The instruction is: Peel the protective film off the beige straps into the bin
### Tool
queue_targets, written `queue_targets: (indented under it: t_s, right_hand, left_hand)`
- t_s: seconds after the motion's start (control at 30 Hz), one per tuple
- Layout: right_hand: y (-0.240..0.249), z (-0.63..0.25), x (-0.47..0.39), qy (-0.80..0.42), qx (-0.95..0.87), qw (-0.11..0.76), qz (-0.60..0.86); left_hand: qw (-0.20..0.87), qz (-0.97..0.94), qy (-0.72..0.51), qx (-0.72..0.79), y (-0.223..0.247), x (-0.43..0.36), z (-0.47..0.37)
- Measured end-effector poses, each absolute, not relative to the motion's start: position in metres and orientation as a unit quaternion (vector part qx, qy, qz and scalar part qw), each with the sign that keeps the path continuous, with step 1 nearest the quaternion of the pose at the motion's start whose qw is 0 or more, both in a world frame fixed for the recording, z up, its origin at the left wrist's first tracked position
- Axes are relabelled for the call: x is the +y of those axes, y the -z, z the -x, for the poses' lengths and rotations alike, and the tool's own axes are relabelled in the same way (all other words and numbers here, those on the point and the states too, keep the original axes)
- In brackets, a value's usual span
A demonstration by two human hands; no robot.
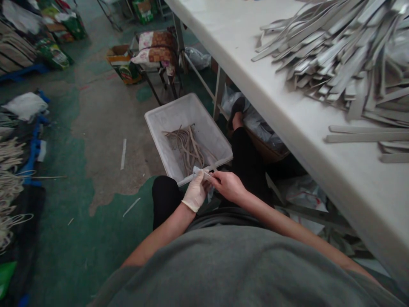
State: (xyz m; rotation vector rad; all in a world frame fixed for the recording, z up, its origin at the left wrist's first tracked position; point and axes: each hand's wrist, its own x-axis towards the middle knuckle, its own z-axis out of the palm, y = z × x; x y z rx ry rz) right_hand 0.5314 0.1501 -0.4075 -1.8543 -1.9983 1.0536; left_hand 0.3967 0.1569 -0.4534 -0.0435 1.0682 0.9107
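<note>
The gloved left hand [195, 192] clasps a whitish cloth [197, 170], mostly hidden by curled fingers. The bare right hand [230, 186] pinches a thin grey strip [213, 164] at the near rim of a white plastic bin [213, 134]; the strip's gripped end is obscured. The strip heap [345, 55] on the table [255, 81] is cut off rightward.

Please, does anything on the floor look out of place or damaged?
Yes. Two long pale strips lie loose on the floor left of the tub, apart from the brownish strips inside it. The green coating also looks worn away in a large grey patch.
</note>
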Motion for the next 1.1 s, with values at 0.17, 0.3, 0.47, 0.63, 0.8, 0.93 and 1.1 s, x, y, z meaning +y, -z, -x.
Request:
queue_targets:
  t_s: [0.17, 0.3, 0.47, 0.63, 0.8, 0.93, 1.1]
  right_hand:
    - [0.368, -0.545, 0.147, -0.461, -0.691, 0.158, 0.534]
    - [0.366, -0.539, 0.158, -0.351, -0.735, 0.086, 0.574]
    - [0.384, -0.521, 0.174, -0.314, -0.743, 0.047, 0.59]
    - [0.357, -0.541, 0.16, -0.333, -0.751, 0.118, 0.558]
    - [0.371, -0.519, 0.175, -0.25, -0.762, 0.04, 0.596]
    - [0.365, -0.522, 0.179, -0.313, -0.753, 0.078, 0.573]
    - [0.348, -0.543, 0.172, -0.283, -0.763, 0.108, 0.571]
  left_hand:
    - [0.738, 0.075, -0.467, 0.481, 0.44, 0.171, -0.385]
    - [0.738, 0.083, -0.485, 0.462, 0.439, 0.171, -0.382]
    - [0.75, 0.063, -0.477, 0.455, 0.449, 0.164, -0.386]
    - [0.728, 0.094, -0.514, 0.444, 0.451, 0.172, -0.364]
    - [0.761, 0.062, -0.485, 0.426, 0.449, 0.161, -0.388]
    - [0.759, 0.068, -0.482, 0.431, 0.447, 0.167, -0.385]
    - [0.749, 0.084, -0.489, 0.438, 0.443, 0.177, -0.373]
